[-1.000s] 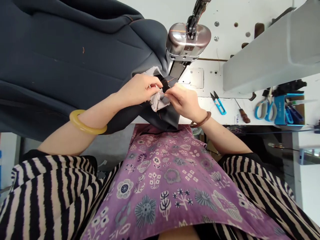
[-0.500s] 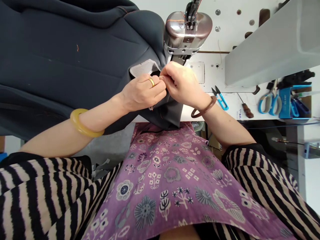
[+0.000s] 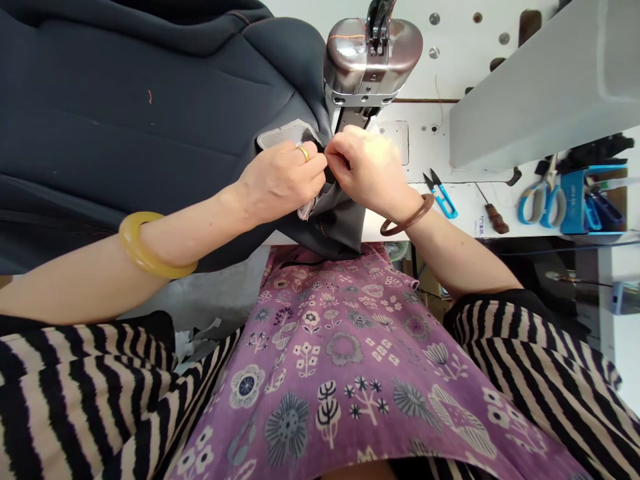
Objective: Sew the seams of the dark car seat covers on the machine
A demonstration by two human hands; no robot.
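Observation:
A large dark grey fabric cover with orange stitching spreads over the left side, its edge bunched up in front of the sewing machine head. My left hand, a gold ring on one finger, is closed on that edge, where a pale mesh-like backing is turned up. Close against it, my right hand is closed in a pinch at the same edge, just below the machine's presser area. Its fingertips hide what they grip, though dark fabric runs between the two hands.
Right of my hands lie blue thread snips, an awl with a wooden handle and blue-handled scissors. A blue box of tools stands farther right. The machine's white arm slants across the upper right.
My left hand has shifted slightly left and down, opening a small gap between the hands. More of the pale fabric edge shows below it. My right hand stays nearly in place.

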